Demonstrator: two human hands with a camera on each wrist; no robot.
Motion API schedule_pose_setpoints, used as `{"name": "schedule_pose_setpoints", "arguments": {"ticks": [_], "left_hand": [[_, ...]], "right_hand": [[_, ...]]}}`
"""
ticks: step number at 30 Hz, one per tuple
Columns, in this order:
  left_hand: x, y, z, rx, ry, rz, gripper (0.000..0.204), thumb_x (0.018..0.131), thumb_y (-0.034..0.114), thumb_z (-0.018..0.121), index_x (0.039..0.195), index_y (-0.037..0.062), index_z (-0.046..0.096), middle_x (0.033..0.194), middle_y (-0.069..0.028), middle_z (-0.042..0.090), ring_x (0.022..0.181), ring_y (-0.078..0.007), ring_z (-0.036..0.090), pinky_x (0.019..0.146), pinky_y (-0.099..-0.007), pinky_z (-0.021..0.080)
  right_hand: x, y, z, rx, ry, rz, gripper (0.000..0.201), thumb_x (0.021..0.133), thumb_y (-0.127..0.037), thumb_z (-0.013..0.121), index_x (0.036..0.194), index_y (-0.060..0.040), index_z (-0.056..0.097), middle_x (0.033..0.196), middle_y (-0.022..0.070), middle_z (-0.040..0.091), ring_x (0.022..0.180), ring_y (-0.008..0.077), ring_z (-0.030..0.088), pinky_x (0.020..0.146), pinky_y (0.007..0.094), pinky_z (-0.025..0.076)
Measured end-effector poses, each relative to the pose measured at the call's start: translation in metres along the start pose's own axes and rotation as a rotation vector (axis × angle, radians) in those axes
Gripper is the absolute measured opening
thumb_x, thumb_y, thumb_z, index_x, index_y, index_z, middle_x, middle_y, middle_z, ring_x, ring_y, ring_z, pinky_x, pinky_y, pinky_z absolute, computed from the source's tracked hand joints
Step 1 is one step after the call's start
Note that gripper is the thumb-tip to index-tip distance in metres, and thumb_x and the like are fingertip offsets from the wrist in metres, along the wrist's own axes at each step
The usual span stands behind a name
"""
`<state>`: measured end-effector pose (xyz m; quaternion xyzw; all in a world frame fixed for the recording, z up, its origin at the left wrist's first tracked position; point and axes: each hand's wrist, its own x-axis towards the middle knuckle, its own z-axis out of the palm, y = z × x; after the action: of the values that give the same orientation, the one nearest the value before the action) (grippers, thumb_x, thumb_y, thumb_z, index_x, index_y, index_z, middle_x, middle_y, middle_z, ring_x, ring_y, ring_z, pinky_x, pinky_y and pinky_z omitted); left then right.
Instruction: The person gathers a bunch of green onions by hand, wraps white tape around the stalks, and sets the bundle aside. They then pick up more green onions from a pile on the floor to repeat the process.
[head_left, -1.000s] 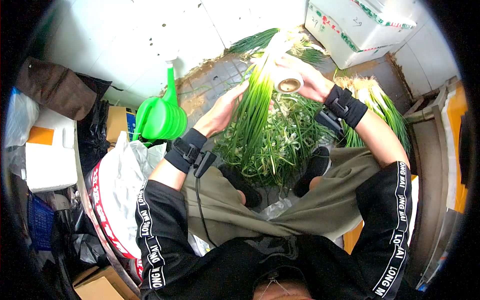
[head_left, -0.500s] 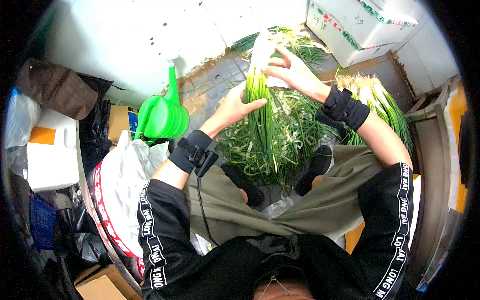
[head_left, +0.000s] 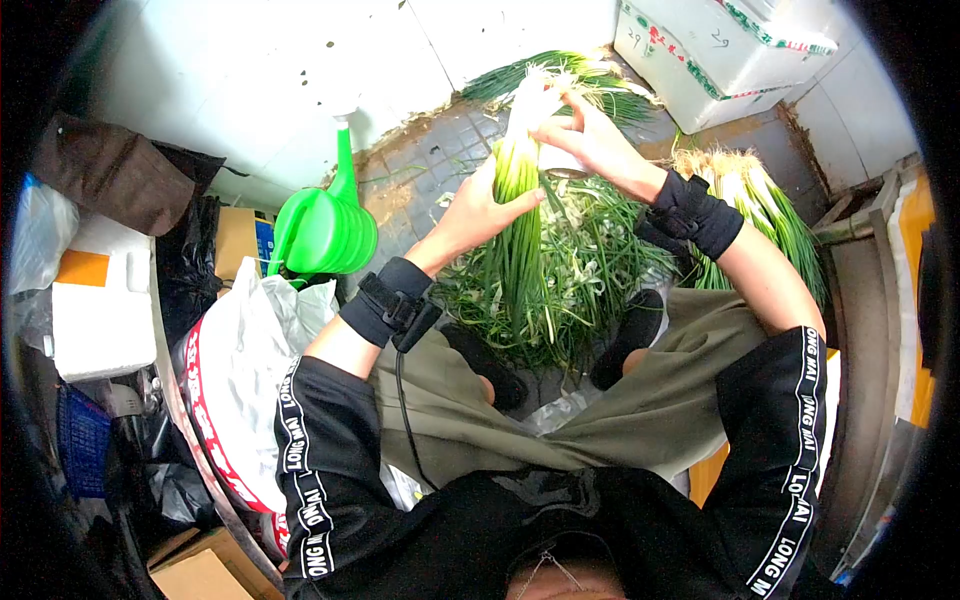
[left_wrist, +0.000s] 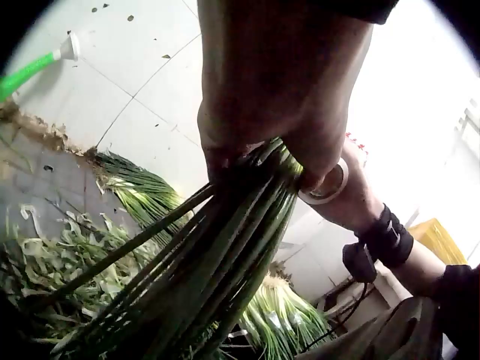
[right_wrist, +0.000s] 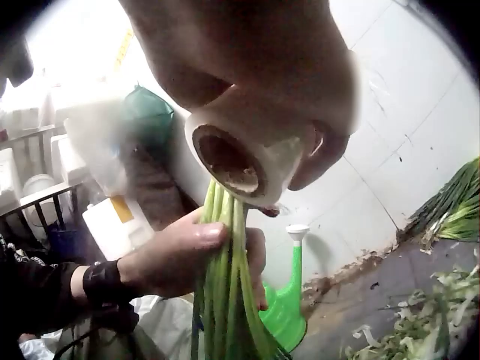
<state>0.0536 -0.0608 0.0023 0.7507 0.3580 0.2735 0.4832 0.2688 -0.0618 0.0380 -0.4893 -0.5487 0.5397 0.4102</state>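
My left hand (head_left: pixel 480 212) grips a bunch of scallions (head_left: pixel 518 175) around the green stems, thumb laid across the front. The white root ends point up and away, and the long leaves hang down. In my right hand (head_left: pixel 598 148) is a roll of clear tape (right_wrist: pixel 274 146) with a brown cardboard core. It sits against the bunch just above the left hand, mostly hidden by the right hand in the head view. The right fingertips are right at the white stems. Below the bunch lies a heap of leaf trimmings (head_left: pixel 600 250) on the floor.
More scallions (head_left: pixel 745 190) lie at the right, and another pile (head_left: pixel 620 85) lies by the wall. White foam boxes (head_left: pixel 690 75) stand at the back right. A green watering can (head_left: pixel 325 235) and a white sack (head_left: pixel 250 370) are on the left.
The left hand has closed round the stems, its thumb coming across the front. The right hand has carried the tape roll from the front of the bunch toward its far side.
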Motion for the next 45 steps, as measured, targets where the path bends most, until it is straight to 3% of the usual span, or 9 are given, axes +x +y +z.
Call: {"name": "schedule_pose_setpoints", "arguments": {"ticks": [5, 13, 18, 25, 28, 30, 34, 40, 45], "left_hand": [[-0.001, 0.008, -0.006, 0.153, -0.135, -0.073, 0.059, 0.089, 0.032, 0.072, 0.134, 0.0001, 0.052, 0.115, -0.0070, 0.065, 0.104, -0.0148, 0.059, 0.096, -0.0313, 0.045], [0.009, -0.007, -0.012, -0.564, 0.034, -0.321, 0.037, 0.105, 0.029, 0.046, 0.127, 0.0001, 0.056, 0.109, -0.0041, 0.065, 0.096, -0.0072, 0.058, 0.083, -0.0227, 0.046], [0.003, -0.003, 0.007, -0.248, 0.187, 0.040, 0.027, 0.103, 0.019, 0.046, 0.115, -0.0008, 0.060, 0.098, -0.0036, 0.066, 0.087, -0.0062, 0.058, 0.076, -0.0243, 0.047], [0.003, 0.004, 0.008, -0.012, 0.262, 0.001, 0.022, 0.101, 0.013, 0.048, 0.104, -0.0038, 0.061, 0.082, -0.0029, 0.065, 0.075, -0.0047, 0.056, 0.067, -0.0247, 0.047], [0.002, 0.005, 0.010, 0.092, 0.300, -0.050, 0.020, 0.100, 0.013, 0.047, 0.103, -0.0030, 0.060, 0.078, -0.0093, 0.064, 0.070, -0.0091, 0.057, 0.064, -0.0290, 0.046], [0.002, 0.006, 0.015, 0.217, 0.361, -0.032, 0.020, 0.097, 0.014, 0.047, 0.102, -0.0024, 0.057, 0.083, -0.0279, 0.063, 0.076, -0.0417, 0.064, 0.064, -0.0449, 0.047], [0.001, 0.007, 0.019, 0.214, 0.395, 0.000, 0.017, 0.097, 0.013, 0.047, 0.100, -0.0017, 0.055, 0.084, -0.0285, 0.062, 0.081, -0.0461, 0.061, 0.063, -0.0492, 0.045], [0.001, 0.002, 0.017, 0.170, 0.315, -0.023, 0.016, 0.098, 0.013, 0.047, 0.105, -0.0009, 0.053, 0.075, -0.0239, 0.061, 0.067, -0.0398, 0.062, 0.059, -0.0443, 0.044], [-0.002, -0.009, 0.013, 0.049, 0.209, 0.002, 0.016, 0.101, 0.013, 0.046, 0.109, 0.0008, 0.053, 0.071, -0.0096, 0.061, 0.062, -0.0132, 0.052, 0.060, -0.0328, 0.042]], "right_hand": [[-0.002, 0.006, 0.005, 0.017, 0.018, 0.028, 0.071, 0.088, -0.023, 0.071, 0.141, 0.0060, 0.033, 0.101, 0.0076, 0.070, 0.088, 0.0086, 0.065, 0.076, 0.0207, 0.050], [-0.006, 0.004, 0.004, 0.054, -0.045, -0.057, 0.073, 0.086, -0.022, 0.072, 0.141, 0.0079, 0.034, 0.102, 0.0104, 0.070, 0.090, 0.0096, 0.065, 0.076, 0.0228, 0.050], [-0.012, 0.001, 0.018, -0.276, 0.056, -0.133, 0.065, 0.086, -0.027, 0.074, 0.138, -0.0007, 0.046, 0.088, 0.0020, 0.064, 0.074, 0.0053, 0.056, 0.054, 0.0215, 0.043], [-0.006, 0.019, 0.020, -0.291, 0.134, -0.108, 0.050, 0.079, -0.035, 0.078, 0.112, 0.0006, 0.067, 0.098, 0.0075, 0.065, 0.072, 0.0109, 0.054, 0.065, 0.0268, 0.047], [-0.003, 0.026, 0.023, -0.272, 0.170, -0.169, 0.048, 0.078, -0.037, 0.079, 0.106, 0.0010, 0.068, 0.099, 0.0081, 0.064, 0.073, 0.0123, 0.055, 0.066, 0.0274, 0.048], [0.002, 0.029, 0.029, -0.107, 0.247, -0.252, 0.049, 0.077, -0.039, 0.080, 0.103, 0.0004, 0.068, 0.097, 0.0084, 0.064, 0.074, 0.0127, 0.056, 0.068, 0.0276, 0.049], [-0.007, 0.017, 0.034, -0.303, 0.265, -0.168, 0.048, 0.076, -0.039, 0.081, 0.100, 0.0002, 0.068, 0.095, 0.0081, 0.063, 0.075, 0.0127, 0.057, 0.069, 0.0276, 0.049], [-0.003, 0.018, 0.022, -0.305, 0.297, -0.075, 0.045, 0.076, -0.035, 0.082, 0.102, -0.0006, 0.069, 0.093, 0.0058, 0.065, 0.073, 0.0113, 0.058, 0.070, 0.0261, 0.049], [-0.005, 0.011, 0.003, 0.241, 0.136, -0.031, 0.025, 0.086, -0.020, 0.072, 0.105, -0.0037, 0.069, 0.096, 0.0028, 0.070, 0.082, 0.0075, 0.064, 0.075, 0.0213, 0.050]]}}
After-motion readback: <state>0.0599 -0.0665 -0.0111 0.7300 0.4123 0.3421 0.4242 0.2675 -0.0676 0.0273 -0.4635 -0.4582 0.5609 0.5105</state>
